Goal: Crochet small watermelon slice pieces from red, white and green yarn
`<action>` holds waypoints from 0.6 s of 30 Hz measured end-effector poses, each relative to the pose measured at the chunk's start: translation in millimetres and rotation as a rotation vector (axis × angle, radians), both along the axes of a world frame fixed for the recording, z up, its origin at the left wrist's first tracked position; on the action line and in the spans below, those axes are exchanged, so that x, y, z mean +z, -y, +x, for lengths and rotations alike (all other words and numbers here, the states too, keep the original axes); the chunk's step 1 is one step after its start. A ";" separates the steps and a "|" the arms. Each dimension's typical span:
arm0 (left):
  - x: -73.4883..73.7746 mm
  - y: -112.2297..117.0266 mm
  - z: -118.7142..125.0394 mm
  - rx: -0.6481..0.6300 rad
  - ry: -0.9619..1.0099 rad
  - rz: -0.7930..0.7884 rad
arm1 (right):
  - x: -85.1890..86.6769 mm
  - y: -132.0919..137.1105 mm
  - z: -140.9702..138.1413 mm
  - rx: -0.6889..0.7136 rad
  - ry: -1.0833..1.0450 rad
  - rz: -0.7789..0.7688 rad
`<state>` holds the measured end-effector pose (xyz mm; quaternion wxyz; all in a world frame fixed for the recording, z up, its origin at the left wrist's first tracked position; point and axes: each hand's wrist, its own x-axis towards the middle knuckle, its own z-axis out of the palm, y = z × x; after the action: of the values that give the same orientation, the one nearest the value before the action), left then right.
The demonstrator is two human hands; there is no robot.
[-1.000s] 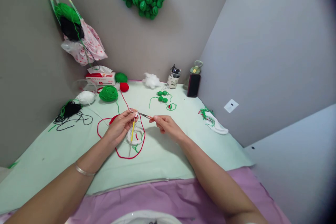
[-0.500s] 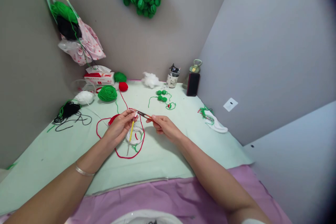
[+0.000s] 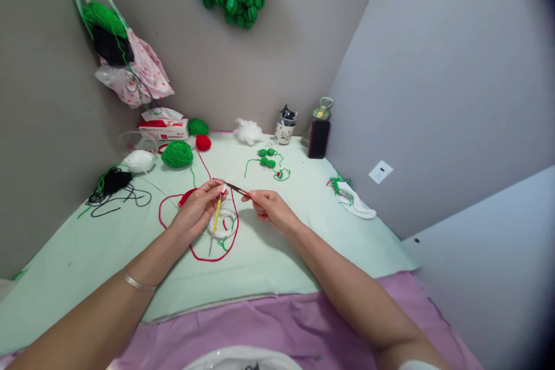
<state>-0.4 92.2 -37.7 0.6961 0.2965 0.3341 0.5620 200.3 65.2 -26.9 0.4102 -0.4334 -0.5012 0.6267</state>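
My left hand (image 3: 202, 202) is closed around a small white-and-red piece of yarn work (image 3: 224, 189), mostly hidden by the fingers. A crochet hook with a yellow handle (image 3: 217, 215) hangs from the same hand, tilted downward. My right hand (image 3: 271, 208) grips a pair of thread snips (image 3: 238, 189) with an orange end and dark blades, whose tips reach the white-and-red piece. Red yarn (image 3: 237, 225) loops on the table around a white yarn ring (image 3: 210, 225) below the hands. Behind the left fingers lies a red bundle (image 3: 187, 196).
Green yarn (image 3: 177, 154), a red ball (image 3: 203, 143), white yarn (image 3: 139, 161) and black yarn (image 3: 115, 182) lie at left. Small green crocheted pieces (image 3: 267, 162), stuffing (image 3: 248, 132), a pen cup (image 3: 285, 130) and a phone (image 3: 318, 139) are behind. A white cloth piece (image 3: 358, 205) lies right.
The blades of the snips look narrower now, having closed near the white-and-red piece. Both hands stay in nearly the same place.
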 end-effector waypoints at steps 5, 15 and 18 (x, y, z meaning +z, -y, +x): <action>-0.7 -0.6 -0.1 -0.009 0.002 -0.006 | 0.1 0.6 0.4 -0.013 -0.005 0.005; -6.6 -3.7 -1.9 -0.016 0.006 -0.017 | -4.0 -0.5 -0.2 -0.015 -0.034 -0.009; -10.4 -5.0 -3.1 -0.027 0.006 -0.021 | -5.2 -1.4 -0.4 0.013 -0.047 -0.033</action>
<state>-3.6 97.2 -48.1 0.7077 0.2921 0.3341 0.5498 199.9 66.6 -32.2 0.4106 -0.4217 -0.4839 0.6476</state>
